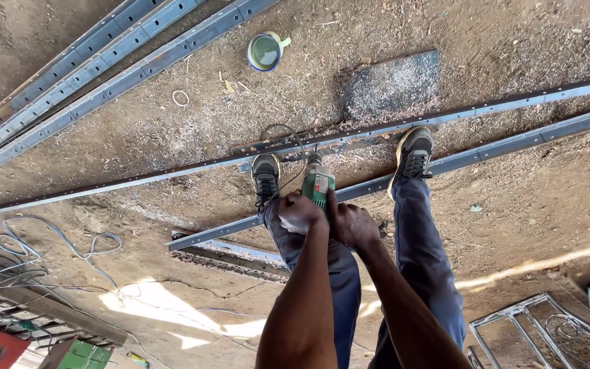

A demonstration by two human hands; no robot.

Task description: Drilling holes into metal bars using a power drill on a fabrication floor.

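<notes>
Hands grip a green electric drill (317, 183) pointed down at a long perforated steel rail (172, 171) on the dirt floor (527, 205): left hand (300, 213) and right hand (352, 225) both closed around its body. Shoes (266, 176) pin the rail; a green mug (265, 51) sits beyond.

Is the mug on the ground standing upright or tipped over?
Upright. The mug stands on the dirt with its round opening facing up toward the camera, handle to the side. What it holds cannot be told.
</notes>
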